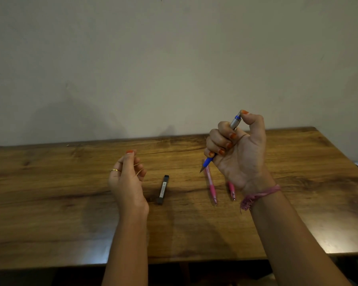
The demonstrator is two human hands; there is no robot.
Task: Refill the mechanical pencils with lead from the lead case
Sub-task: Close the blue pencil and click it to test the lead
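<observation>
Right hand [239, 149] grips blue pencil [225, 139], thumb on cap.
Left hand [128, 178] loose, empty; lead case [163, 189] centre of desk [70, 203].

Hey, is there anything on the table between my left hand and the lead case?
Nothing visible. The left hand is raised, fingers loosely curled, holding nothing I can see, and the lead case lies just to its right on bare table. The pink pencils lie beyond the case, under the right hand gripping the blue pencil.

Single head view — looks forward-down over table [70, 203], wall [174, 58] behind — close.
</observation>
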